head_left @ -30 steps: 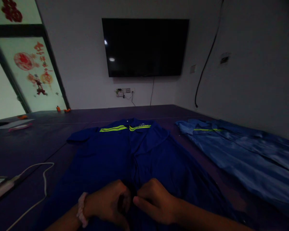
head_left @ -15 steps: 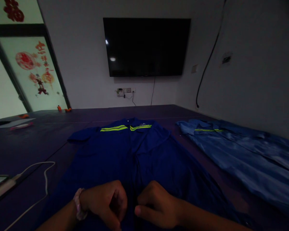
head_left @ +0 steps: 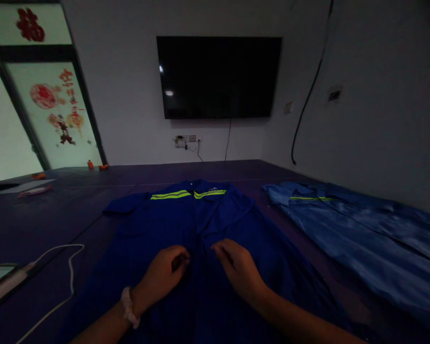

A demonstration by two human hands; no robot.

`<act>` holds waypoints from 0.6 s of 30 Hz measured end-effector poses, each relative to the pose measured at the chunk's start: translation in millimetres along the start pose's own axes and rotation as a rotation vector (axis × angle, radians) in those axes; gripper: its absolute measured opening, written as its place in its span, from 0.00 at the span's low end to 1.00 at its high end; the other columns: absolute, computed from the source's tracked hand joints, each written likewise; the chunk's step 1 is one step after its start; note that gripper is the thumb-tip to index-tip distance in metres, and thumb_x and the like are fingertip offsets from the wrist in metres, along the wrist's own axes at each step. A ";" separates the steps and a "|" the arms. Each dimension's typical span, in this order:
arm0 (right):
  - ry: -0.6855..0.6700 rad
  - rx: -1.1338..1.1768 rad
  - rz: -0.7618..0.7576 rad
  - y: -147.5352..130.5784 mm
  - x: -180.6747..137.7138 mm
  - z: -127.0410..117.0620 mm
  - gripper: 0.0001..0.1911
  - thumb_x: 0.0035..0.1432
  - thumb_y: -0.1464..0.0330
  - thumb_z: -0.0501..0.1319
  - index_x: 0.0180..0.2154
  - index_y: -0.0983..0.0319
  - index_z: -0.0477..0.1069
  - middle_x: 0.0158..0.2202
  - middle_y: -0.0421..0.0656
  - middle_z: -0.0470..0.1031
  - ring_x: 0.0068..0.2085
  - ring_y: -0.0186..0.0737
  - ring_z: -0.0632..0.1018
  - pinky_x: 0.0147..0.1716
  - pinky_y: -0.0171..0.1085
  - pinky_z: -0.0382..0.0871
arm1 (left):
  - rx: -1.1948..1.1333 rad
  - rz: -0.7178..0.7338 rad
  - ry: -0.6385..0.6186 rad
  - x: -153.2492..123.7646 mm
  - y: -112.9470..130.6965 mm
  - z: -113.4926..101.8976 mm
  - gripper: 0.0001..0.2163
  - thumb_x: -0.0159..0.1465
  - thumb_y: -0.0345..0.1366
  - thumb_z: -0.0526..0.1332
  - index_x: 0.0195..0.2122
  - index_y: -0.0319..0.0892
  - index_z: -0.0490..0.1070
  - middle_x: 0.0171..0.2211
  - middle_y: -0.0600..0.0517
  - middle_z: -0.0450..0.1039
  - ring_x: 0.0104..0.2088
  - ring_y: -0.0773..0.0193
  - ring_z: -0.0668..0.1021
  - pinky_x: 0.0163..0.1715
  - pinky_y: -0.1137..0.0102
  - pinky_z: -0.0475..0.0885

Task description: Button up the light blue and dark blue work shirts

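Note:
A dark blue work jacket (head_left: 157,229) with yellow-green reflective stripes near its collar lies flat on a dark surface in front of me. My left hand (head_left: 165,274), with a pale band on the wrist, rests on the jacket's front opening, its fingers curled in a pinch on the fabric edge. My right hand (head_left: 238,270) lies just to the right of the opening, fingers bent down onto the cloth. The two hands are a little apart, on either side of the middle seam.
A lighter blue jacket (head_left: 344,224) with the same stripes lies to the right. At the left edge lie a phone (head_left: 0,277) and a white cable (head_left: 62,267). A black screen (head_left: 218,76) hangs on the far wall. Small items (head_left: 34,188) sit at far left.
Both hands have moved forward along the jacket's front opening, away from me, and have spread a little apart. The view has tilted down slightly.

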State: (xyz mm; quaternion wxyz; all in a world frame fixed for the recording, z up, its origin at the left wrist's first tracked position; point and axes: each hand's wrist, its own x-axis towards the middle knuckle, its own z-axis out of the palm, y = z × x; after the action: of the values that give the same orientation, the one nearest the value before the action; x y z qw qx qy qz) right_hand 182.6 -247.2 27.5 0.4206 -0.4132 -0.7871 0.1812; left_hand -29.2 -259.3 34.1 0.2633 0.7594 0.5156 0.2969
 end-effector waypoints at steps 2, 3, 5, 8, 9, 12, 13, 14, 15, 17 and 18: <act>0.021 -0.058 -0.030 12.2 6.5 2.4 0.13 0.61 0.70 0.49 0.40 0.62 0.71 0.40 0.46 0.73 0.43 0.39 0.72 0.44 0.38 0.64 | 0.170 0.084 0.073 5.8 -5.7 2.7 0.13 0.61 0.35 0.52 0.47 0.43 0.66 0.45 0.48 0.69 0.44 0.63 0.72 0.46 0.69 0.65; -0.009 -0.091 -0.041 17.2 9.6 3.9 0.13 0.60 0.71 0.50 0.41 0.61 0.71 0.44 0.47 0.72 0.46 0.40 0.71 0.47 0.39 0.63 | 0.221 0.096 0.079 8.7 -8.1 4.2 0.15 0.62 0.33 0.50 0.50 0.44 0.64 0.48 0.48 0.67 0.47 0.63 0.71 0.49 0.69 0.64; -0.108 -0.146 -0.049 24.5 16.8 7.4 0.13 0.60 0.72 0.50 0.42 0.62 0.71 0.46 0.47 0.71 0.48 0.39 0.71 0.49 0.38 0.61 | 0.327 0.071 0.053 15.1 -11.9 7.3 0.16 0.63 0.31 0.47 0.50 0.43 0.64 0.50 0.48 0.65 0.46 0.64 0.72 0.47 0.71 0.65; -0.253 -0.244 -0.044 29.9 34.1 13.4 0.14 0.61 0.72 0.48 0.38 0.63 0.72 0.40 0.46 0.74 0.43 0.38 0.73 0.45 0.35 0.62 | 0.513 0.003 -0.039 29.6 -14.3 10.9 0.15 0.62 0.27 0.46 0.46 0.42 0.66 0.47 0.47 0.67 0.39 0.64 0.75 0.40 0.71 0.68; -0.281 -0.288 -0.025 30.9 42.2 15.4 0.14 0.62 0.72 0.47 0.36 0.63 0.72 0.38 0.46 0.75 0.41 0.38 0.74 0.43 0.34 0.63 | 0.558 -0.019 -0.048 36.7 -14.5 11.7 0.14 0.61 0.26 0.46 0.44 0.42 0.66 0.46 0.47 0.68 0.38 0.63 0.75 0.39 0.71 0.68; -0.309 -0.386 0.083 34.1 72.8 20.8 0.14 0.63 0.70 0.47 0.37 0.63 0.71 0.35 0.46 0.76 0.38 0.39 0.76 0.36 0.33 0.63 | 0.593 -0.088 0.010 65.8 -15.7 12.5 0.12 0.63 0.28 0.46 0.42 0.42 0.66 0.40 0.46 0.72 0.40 0.60 0.76 0.39 0.70 0.67; -0.279 -0.403 0.112 35.8 84.4 22.5 0.14 0.63 0.69 0.47 0.39 0.63 0.70 0.35 0.47 0.76 0.37 0.39 0.76 0.35 0.32 0.62 | 0.579 -0.116 0.053 77.8 -16.9 12.5 0.12 0.64 0.29 0.46 0.42 0.41 0.66 0.39 0.45 0.73 0.40 0.59 0.76 0.38 0.69 0.67; -0.228 -0.410 0.130 38.0 96.3 24.4 0.14 0.63 0.69 0.46 0.41 0.63 0.69 0.36 0.47 0.76 0.38 0.40 0.77 0.34 0.32 0.62 | 0.546 -0.137 0.109 90.7 -18.6 12.5 0.12 0.64 0.30 0.46 0.42 0.40 0.66 0.38 0.44 0.74 0.40 0.58 0.76 0.38 0.68 0.67; -0.168 -0.412 0.134 40.8 108.4 26.5 0.14 0.64 0.68 0.47 0.43 0.63 0.68 0.36 0.48 0.76 0.38 0.40 0.77 0.34 0.32 0.62 | 0.498 -0.145 0.176 104.2 -20.9 12.4 0.12 0.64 0.29 0.46 0.44 0.39 0.66 0.39 0.44 0.74 0.40 0.58 0.76 0.39 0.69 0.67; -0.034 -0.380 0.163 48.4 132.1 31.8 0.14 0.63 0.68 0.47 0.44 0.62 0.68 0.36 0.48 0.77 0.39 0.40 0.77 0.35 0.32 0.61 | 0.392 -0.139 0.308 131.0 -27.0 12.5 0.13 0.63 0.26 0.47 0.45 0.38 0.66 0.42 0.43 0.73 0.44 0.60 0.75 0.43 0.70 0.66; 0.022 -0.350 0.186 53.0 143.5 35.3 0.13 0.63 0.69 0.47 0.43 0.63 0.69 0.37 0.48 0.77 0.39 0.40 0.76 0.35 0.31 0.62 | 0.377 -0.140 0.338 143.8 -30.5 12.5 0.14 0.63 0.25 0.47 0.46 0.37 0.66 0.44 0.43 0.73 0.46 0.61 0.74 0.45 0.71 0.65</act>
State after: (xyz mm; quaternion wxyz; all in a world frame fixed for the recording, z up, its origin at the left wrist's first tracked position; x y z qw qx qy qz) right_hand 136.6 -98.3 47.0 0.3322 -0.5531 -0.7603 0.0751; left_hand 2.7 -115.3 29.8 0.0474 0.6971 0.6497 0.2994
